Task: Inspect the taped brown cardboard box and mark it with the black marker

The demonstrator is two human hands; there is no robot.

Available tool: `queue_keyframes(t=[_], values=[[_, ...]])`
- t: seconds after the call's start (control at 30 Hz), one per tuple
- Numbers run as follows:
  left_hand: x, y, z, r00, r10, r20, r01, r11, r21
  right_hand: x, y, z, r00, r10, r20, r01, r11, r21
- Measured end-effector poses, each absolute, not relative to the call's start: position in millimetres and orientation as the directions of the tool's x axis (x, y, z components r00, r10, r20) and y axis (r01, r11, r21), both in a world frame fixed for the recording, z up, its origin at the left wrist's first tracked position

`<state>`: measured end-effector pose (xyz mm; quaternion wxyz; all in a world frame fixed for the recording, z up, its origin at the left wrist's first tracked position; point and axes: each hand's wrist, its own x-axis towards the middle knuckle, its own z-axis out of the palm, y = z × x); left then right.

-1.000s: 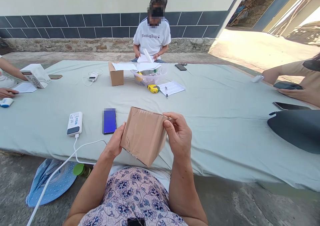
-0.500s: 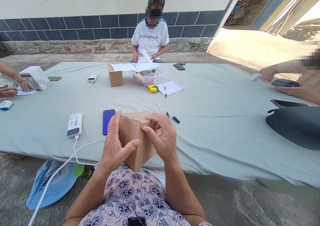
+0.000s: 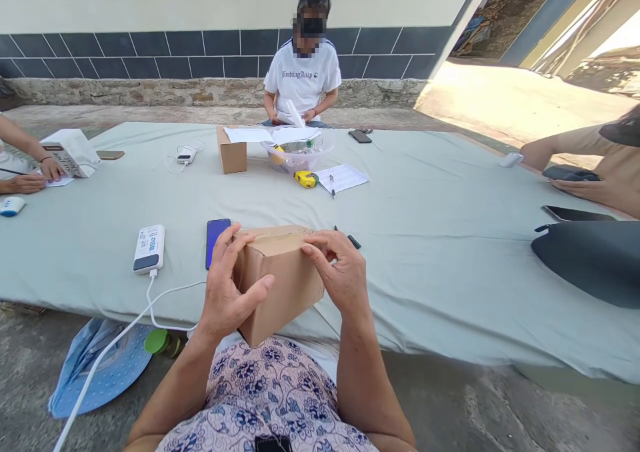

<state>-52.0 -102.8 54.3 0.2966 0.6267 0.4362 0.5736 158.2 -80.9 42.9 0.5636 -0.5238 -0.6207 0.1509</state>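
Note:
A brown cardboard box (image 3: 283,282) is tilted at the near edge of the cloth-covered table, right in front of me. My left hand (image 3: 225,289) rests against its left side, fingers over the upper edge and thumb along the near face. On the right, my right hand (image 3: 343,265) pinches the top edge between thumb and fingers. The box's underside and far side are hidden. A phone with a blue screen (image 3: 215,239) lies just beyond my left hand. Beside my right hand lies a black pen cap (image 3: 354,242), partly behind the fingers.
A white power bank (image 3: 149,249) with a cable lies left. Farther off are a smaller carton (image 3: 233,155), a plastic basket (image 3: 300,161), a yellow tape measure (image 3: 306,179) and a paper sheet (image 3: 350,177). A dark cap (image 3: 590,259) lies right. Other people sit around the table.
The box has turned so its long near face shows more. My right hand has moved right along the top edge, and my left-hand fingers have curled over the upper left corner.

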Motion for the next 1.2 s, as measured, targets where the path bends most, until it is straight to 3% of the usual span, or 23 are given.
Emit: queue_keyframes(t=[0.27,0.47,0.77,0.9,1.2], values=[[-52,-103,57,-0.106,0.881,0.461,0.083,-0.455,0.887,189,-66,23,0.331,0.81,0.485,0.559,0.246,-0.792],[-56,-101,56,-0.091,0.901,0.424,-0.023,-0.427,0.904,198,-68,24,0.386,0.847,0.365,0.41,0.197,-0.891],[-56,-95,52,-0.125,0.98,0.157,-0.339,-0.191,0.921,205,-75,26,0.225,0.928,0.298,0.15,0.269,-0.951],[-59,-89,45,-0.118,0.974,0.193,-0.343,-0.222,0.913,207,-78,24,0.097,0.973,0.209,0.064,0.203,-0.977],[-60,-85,43,-0.094,0.98,0.177,-0.379,-0.199,0.904,207,-78,21,0.037,0.992,0.117,-0.167,0.122,-0.978]])
